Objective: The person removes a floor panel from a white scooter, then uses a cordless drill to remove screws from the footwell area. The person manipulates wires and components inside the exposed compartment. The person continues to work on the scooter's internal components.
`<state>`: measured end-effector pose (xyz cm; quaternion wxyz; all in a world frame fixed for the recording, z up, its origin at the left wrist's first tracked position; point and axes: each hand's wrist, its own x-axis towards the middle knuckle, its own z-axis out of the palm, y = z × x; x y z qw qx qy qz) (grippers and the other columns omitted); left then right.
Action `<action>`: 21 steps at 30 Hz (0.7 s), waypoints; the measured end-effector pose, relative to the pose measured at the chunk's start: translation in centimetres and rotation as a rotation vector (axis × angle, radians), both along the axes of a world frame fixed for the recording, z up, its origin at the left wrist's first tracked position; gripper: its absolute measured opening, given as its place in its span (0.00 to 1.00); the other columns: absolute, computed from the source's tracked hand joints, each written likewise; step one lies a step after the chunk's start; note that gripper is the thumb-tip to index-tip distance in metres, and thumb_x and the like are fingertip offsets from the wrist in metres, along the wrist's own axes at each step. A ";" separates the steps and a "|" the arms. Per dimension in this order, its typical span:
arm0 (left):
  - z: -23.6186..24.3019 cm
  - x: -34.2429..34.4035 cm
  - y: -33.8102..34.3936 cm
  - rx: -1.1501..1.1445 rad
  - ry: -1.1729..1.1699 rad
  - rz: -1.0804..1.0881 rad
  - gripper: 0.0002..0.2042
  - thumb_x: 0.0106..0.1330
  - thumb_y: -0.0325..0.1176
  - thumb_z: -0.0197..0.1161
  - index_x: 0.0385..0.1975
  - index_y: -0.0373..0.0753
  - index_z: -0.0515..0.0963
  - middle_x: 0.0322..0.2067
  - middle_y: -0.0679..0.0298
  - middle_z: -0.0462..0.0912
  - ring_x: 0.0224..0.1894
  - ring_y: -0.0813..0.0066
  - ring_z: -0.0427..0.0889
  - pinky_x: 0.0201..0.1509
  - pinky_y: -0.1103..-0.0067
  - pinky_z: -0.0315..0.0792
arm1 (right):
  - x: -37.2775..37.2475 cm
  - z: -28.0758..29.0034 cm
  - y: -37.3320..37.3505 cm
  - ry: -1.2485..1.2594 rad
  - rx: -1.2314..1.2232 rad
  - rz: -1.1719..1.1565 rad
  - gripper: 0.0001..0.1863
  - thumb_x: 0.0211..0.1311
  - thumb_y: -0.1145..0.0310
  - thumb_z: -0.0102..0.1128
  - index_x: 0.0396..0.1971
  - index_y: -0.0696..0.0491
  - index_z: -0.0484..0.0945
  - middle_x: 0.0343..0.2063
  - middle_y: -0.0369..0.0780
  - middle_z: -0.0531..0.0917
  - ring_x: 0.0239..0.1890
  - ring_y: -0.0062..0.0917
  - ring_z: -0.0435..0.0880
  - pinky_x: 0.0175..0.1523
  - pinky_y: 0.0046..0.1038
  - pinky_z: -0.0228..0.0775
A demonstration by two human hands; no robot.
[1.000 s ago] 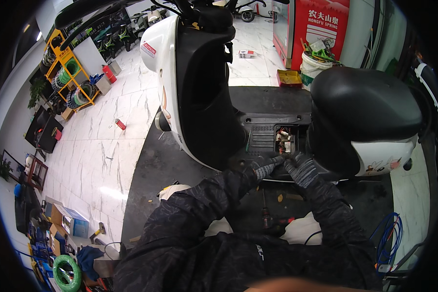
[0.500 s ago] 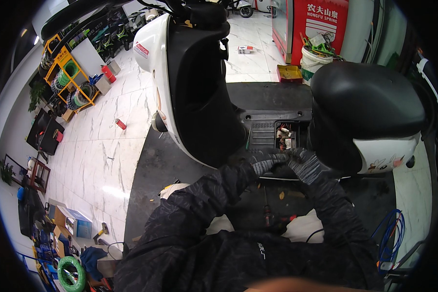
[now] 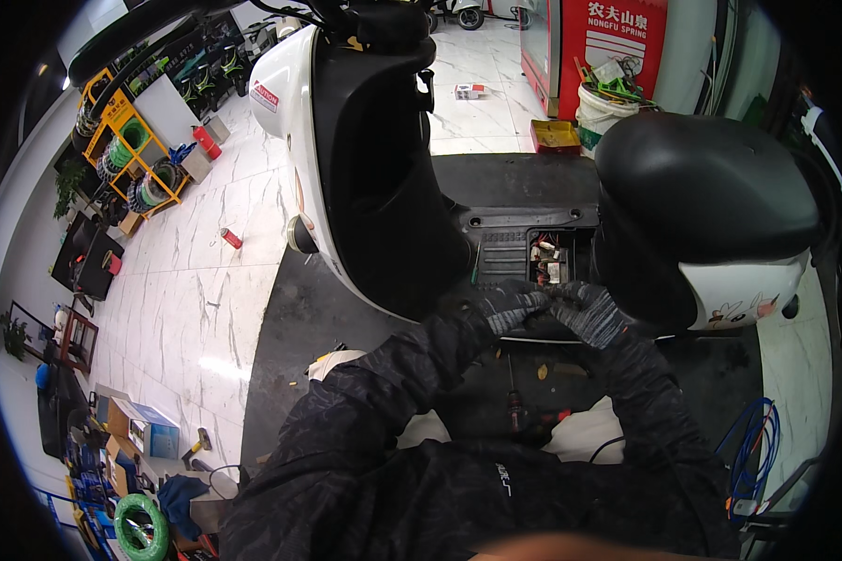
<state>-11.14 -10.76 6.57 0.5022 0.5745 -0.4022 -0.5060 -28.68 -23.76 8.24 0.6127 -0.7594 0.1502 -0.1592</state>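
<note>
A white and black scooter (image 3: 374,187) stands sideways in front of me. Its footboard (image 3: 505,251) has an uncovered compartment (image 3: 552,260) with wires and connectors inside. At the near edge of that opening, my left hand (image 3: 515,307) and my right hand (image 3: 585,313), both in grey knitted gloves, meet at the fingertips. The fingers of each are closed in a pinch; whatever is between them is too small or hidden to name. A thin green-handled screwdriver (image 3: 476,266) lies on the footboard, left of the compartment.
Below the scooter, a red and black power drill (image 3: 524,416) lies on the dark mat (image 3: 295,309) between my knees. A blue cable coil (image 3: 753,449) is at right. Boxes and a green coil (image 3: 140,526) crowd the lower left. Beyond the scooter stand a bucket (image 3: 601,117) and a yellow-red tray (image 3: 555,137).
Both hands remain together at the compartment's near edge, with a small shift of the fingers. The view has tilted slightly; nothing else has visibly moved.
</note>
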 end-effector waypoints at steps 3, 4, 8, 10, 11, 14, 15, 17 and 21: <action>-0.2 -0.3 -0.1 0.006 -0.092 0.029 0.14 0.74 0.37 0.59 0.43 0.31 0.82 0.31 0.65 0.84 0.30 0.80 0.79 0.33 0.80 0.76 | -0.2 -0.1 -0.3 0.126 -0.158 0.002 0.14 0.62 0.75 0.65 0.47 0.60 0.83 0.38 0.45 0.88 0.38 0.25 0.87 0.46 0.26 0.81; -0.3 -0.4 -0.1 0.005 -0.059 0.032 0.14 0.74 0.37 0.58 0.43 0.31 0.83 0.31 0.65 0.84 0.30 0.81 0.79 0.33 0.80 0.75 | -0.3 -0.2 -0.4 0.194 -0.306 -0.007 0.14 0.62 0.75 0.65 0.47 0.60 0.83 0.38 0.45 0.88 0.37 0.25 0.87 0.46 0.26 0.82; -0.2 -0.4 0.1 0.060 -0.283 0.043 0.13 0.74 0.37 0.58 0.43 0.32 0.83 0.29 0.65 0.84 0.29 0.82 0.79 0.31 0.79 0.74 | -0.4 -1.0 -0.7 0.134 -0.310 0.017 0.15 0.62 0.75 0.65 0.49 0.59 0.83 0.39 0.46 0.88 0.39 0.26 0.87 0.46 0.26 0.82; -0.1 -0.5 0.1 0.057 -0.307 0.057 0.13 0.74 0.36 0.57 0.44 0.33 0.83 0.29 0.64 0.85 0.28 0.82 0.78 0.31 0.79 0.74 | -0.4 -1.4 -0.8 0.092 -0.275 0.016 0.16 0.61 0.75 0.65 0.50 0.58 0.83 0.40 0.46 0.88 0.40 0.27 0.88 0.46 0.26 0.81; -0.1 -0.6 0.1 0.053 -0.322 0.067 0.13 0.74 0.36 0.57 0.44 0.33 0.84 0.29 0.64 0.85 0.28 0.82 0.78 0.31 0.79 0.74 | -0.3 -1.5 -0.8 0.057 -0.217 0.016 0.16 0.61 0.76 0.65 0.50 0.59 0.82 0.40 0.47 0.88 0.41 0.27 0.88 0.47 0.26 0.81; -0.1 -0.8 0.2 0.025 -0.338 0.065 0.13 0.74 0.36 0.57 0.44 0.34 0.84 0.28 0.63 0.85 0.27 0.80 0.79 0.31 0.78 0.75 | -0.2 -1.6 -0.8 0.006 -0.180 0.028 0.16 0.61 0.76 0.65 0.50 0.59 0.82 0.42 0.47 0.88 0.42 0.27 0.88 0.49 0.26 0.81; -0.2 -0.9 0.2 0.027 -0.320 0.067 0.13 0.74 0.36 0.57 0.43 0.33 0.84 0.28 0.62 0.85 0.27 0.80 0.79 0.32 0.78 0.75 | -0.3 -1.4 -0.8 0.040 -0.269 0.036 0.16 0.62 0.76 0.65 0.50 0.60 0.82 0.42 0.47 0.88 0.43 0.27 0.88 0.49 0.26 0.81; -0.2 -0.9 0.2 0.043 -0.288 0.074 0.13 0.73 0.36 0.57 0.42 0.33 0.84 0.28 0.62 0.85 0.27 0.79 0.79 0.32 0.77 0.75 | -0.5 -1.0 -0.6 0.037 -0.278 0.046 0.16 0.62 0.77 0.65 0.50 0.60 0.82 0.42 0.47 0.88 0.43 0.26 0.87 0.50 0.26 0.81; -0.2 -0.7 0.0 0.060 -0.333 0.009 0.13 0.73 0.37 0.58 0.41 0.34 0.84 0.28 0.63 0.85 0.28 0.79 0.80 0.33 0.77 0.75 | -0.7 -0.1 -0.1 0.003 -0.226 0.047 0.17 0.61 0.76 0.66 0.50 0.59 0.82 0.40 0.46 0.88 0.44 0.28 0.87 0.50 0.27 0.81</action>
